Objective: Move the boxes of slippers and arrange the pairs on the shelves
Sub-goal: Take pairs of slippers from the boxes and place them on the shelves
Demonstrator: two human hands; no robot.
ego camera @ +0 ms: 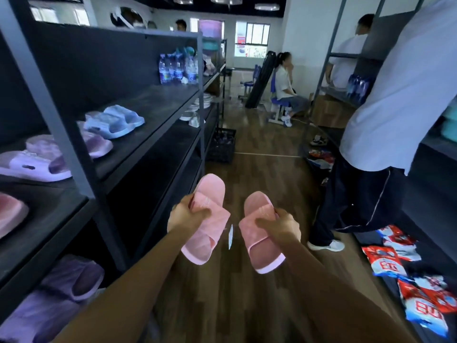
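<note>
Left grip [188,214] clasps left pink slipper [210,189], right grip [279,225] clasps right pink slipper [262,253], both long axes pointing straight ahead

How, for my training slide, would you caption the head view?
Left hand grips one pink slide slipper, right hand its mate, beside dark metal shelves.

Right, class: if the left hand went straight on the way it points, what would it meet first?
Beyond the pink slipper it holds, the left hand looks to have open floor ahead. The black crate beside the shelving sits near that line, though depth is unclear.
</note>
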